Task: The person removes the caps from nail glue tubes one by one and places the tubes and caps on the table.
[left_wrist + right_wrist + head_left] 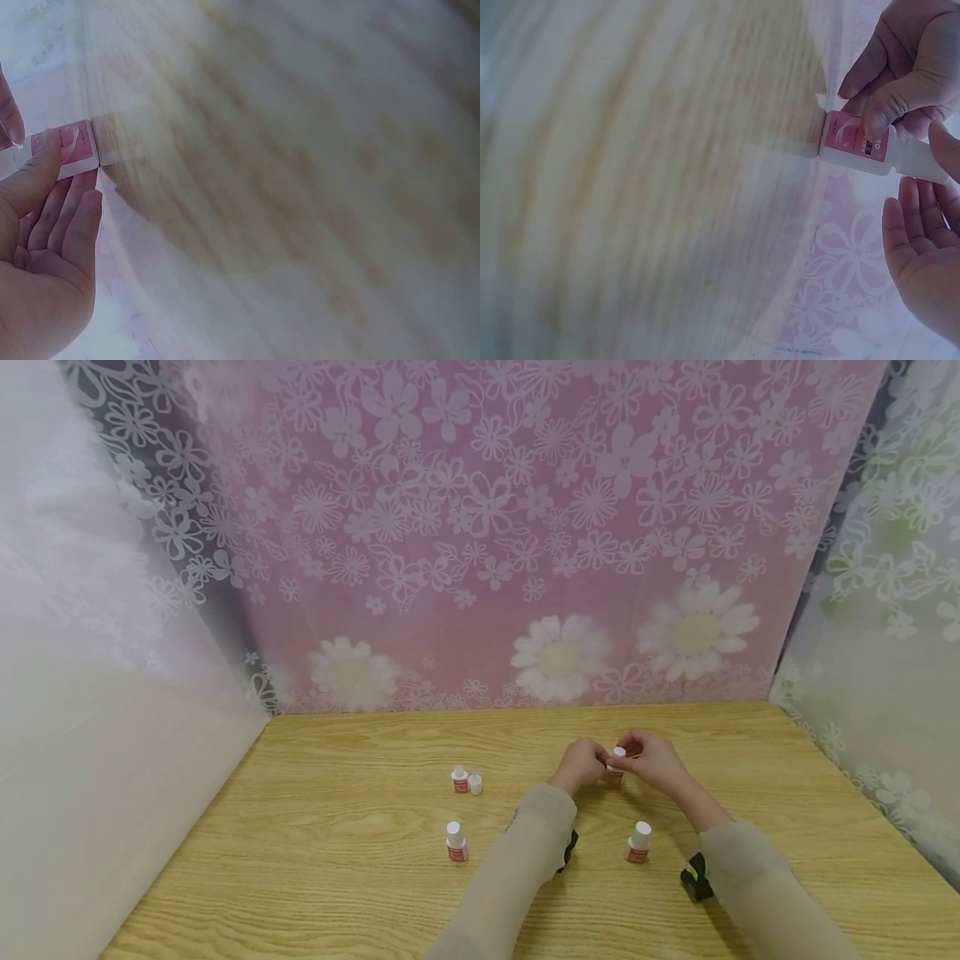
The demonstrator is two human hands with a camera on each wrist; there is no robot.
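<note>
The person is working on a small pink-labelled bottle with a white cap (617, 765), held just above the wooden counter (360, 877) toward its back edge. The left hand (581, 766) is pinching the bottle's body, and the right hand (651, 757) is closing its fingertips on the cap. Probably best done by keeping the left grip firm on the label and the bottle upright, so the twisting isn't tipping anything out.
</note>
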